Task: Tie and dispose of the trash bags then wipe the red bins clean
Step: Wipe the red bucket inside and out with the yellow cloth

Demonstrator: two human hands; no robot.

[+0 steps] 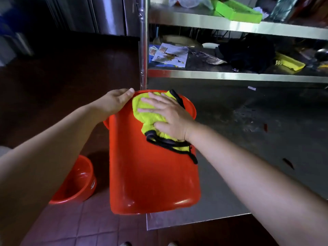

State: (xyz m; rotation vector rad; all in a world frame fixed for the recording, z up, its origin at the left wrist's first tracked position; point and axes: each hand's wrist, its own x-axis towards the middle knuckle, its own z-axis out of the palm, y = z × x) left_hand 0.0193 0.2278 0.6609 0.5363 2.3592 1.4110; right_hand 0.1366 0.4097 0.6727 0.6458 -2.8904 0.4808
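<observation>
A red bin (150, 174) lies on its side on the corner of a steel table (248, 139), its base toward me and its mouth facing away. A yellow cloth with black trim (142, 110) is spread on the bin's upper wall. My right hand (168, 116) presses flat on the cloth with fingers straight. My left hand (115, 102) rests on the bin's far left rim, fingers extended. A second red bin (78, 181) stands upright on the floor at lower left, seemingly empty.
Steel shelves (230, 75) behind the table hold papers (170, 54), a dark bag (248, 50), a yellow tray (289, 63) and a green tray (237, 11). A steel post (143, 41) rises just behind the bin. Reddish tiled floor (88, 224) lies below.
</observation>
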